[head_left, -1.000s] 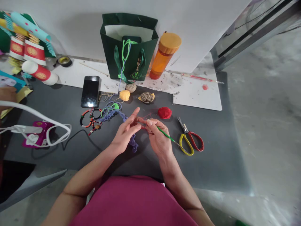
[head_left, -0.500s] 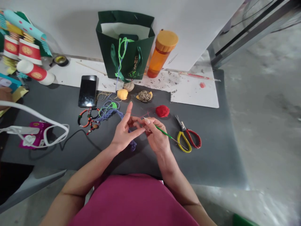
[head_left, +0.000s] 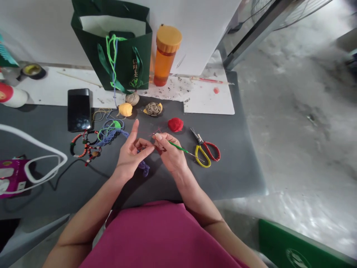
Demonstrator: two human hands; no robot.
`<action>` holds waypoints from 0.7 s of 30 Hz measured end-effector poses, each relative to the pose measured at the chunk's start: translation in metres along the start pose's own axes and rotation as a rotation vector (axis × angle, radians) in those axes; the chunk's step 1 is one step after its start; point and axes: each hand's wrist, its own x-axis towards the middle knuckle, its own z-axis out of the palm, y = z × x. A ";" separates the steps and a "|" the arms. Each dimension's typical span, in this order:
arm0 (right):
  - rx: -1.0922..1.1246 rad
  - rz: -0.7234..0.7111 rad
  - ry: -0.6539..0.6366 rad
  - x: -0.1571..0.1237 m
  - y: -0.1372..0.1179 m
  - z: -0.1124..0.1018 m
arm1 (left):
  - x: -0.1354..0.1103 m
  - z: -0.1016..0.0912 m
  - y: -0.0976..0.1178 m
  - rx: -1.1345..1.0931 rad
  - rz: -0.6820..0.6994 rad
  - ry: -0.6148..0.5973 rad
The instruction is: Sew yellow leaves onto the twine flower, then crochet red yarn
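Right fingers (head_left: 161, 138) in a pinch on a green hook (head_left: 178, 147), left fingers (head_left: 145, 152) just beside, their hold unclear

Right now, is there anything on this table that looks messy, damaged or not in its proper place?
Yes, two things. The white surface along the back has dark specks and a red spot, perhaps stains. Beside the left hand, purple yarn lies in a loose tangle close to the beaded bracelets.
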 end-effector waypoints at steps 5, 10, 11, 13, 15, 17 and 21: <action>-0.040 -0.040 -0.001 0.002 0.002 -0.004 | 0.000 -0.001 0.002 -0.093 -0.067 -0.026; -0.276 -0.156 -0.004 -0.004 0.006 -0.003 | 0.001 -0.004 0.014 -0.373 -0.200 -0.067; -0.334 -0.144 -0.044 -0.005 0.006 -0.002 | 0.001 -0.004 0.016 -0.416 -0.206 -0.069; -0.439 -0.091 -0.149 -0.008 0.008 0.000 | 0.001 -0.005 0.020 -0.468 -0.201 -0.072; -0.537 -0.060 -0.215 -0.009 0.010 0.002 | 0.001 -0.007 0.023 -0.494 -0.191 -0.077; -0.619 -0.077 -0.219 -0.008 0.011 0.002 | 0.001 -0.010 0.025 -0.498 -0.181 -0.091; -0.665 -0.131 -0.161 -0.007 0.010 0.001 | 0.003 -0.017 0.026 -0.491 -0.158 -0.123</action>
